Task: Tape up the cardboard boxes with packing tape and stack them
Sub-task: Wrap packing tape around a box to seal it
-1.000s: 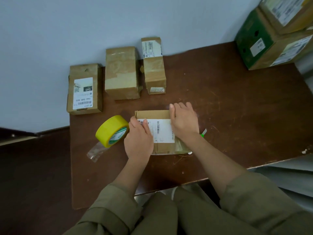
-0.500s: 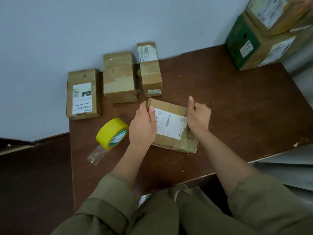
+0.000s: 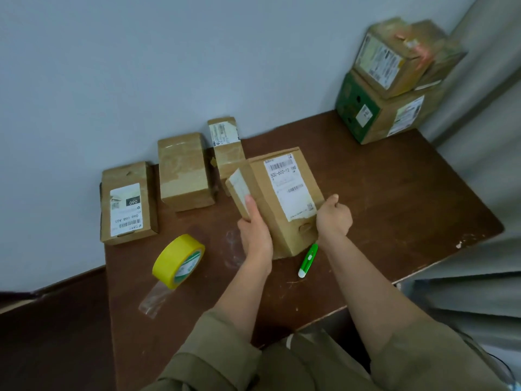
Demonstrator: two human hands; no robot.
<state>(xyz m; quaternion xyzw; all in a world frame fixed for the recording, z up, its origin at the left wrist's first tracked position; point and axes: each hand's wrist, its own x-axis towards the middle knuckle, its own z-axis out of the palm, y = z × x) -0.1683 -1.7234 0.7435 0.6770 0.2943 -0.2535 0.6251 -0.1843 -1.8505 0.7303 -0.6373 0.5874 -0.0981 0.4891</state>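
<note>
Brown bench (image 3: 394, 193): both hands' fingers clamp a tilted box (image 3: 277, 204), left hand (image 3: 255, 235) and right hand (image 3: 334, 217) flanking it; stack (image 3: 392, 88) lies far right of them

Green cutter (image 3: 308, 260) lying on brown table (image 3: 394, 210)

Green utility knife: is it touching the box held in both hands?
Cannot tell. In the head view the green utility knife meets the held box's lower edge, hiding any gap.

I hold a labelled cardboard box (image 3: 282, 198) tilted between my hands. The yellow tape roll (image 3: 178, 261) lies left of my left hand (image 3: 255, 235); three small boxes (image 3: 184, 170) sit beyond it.
</note>
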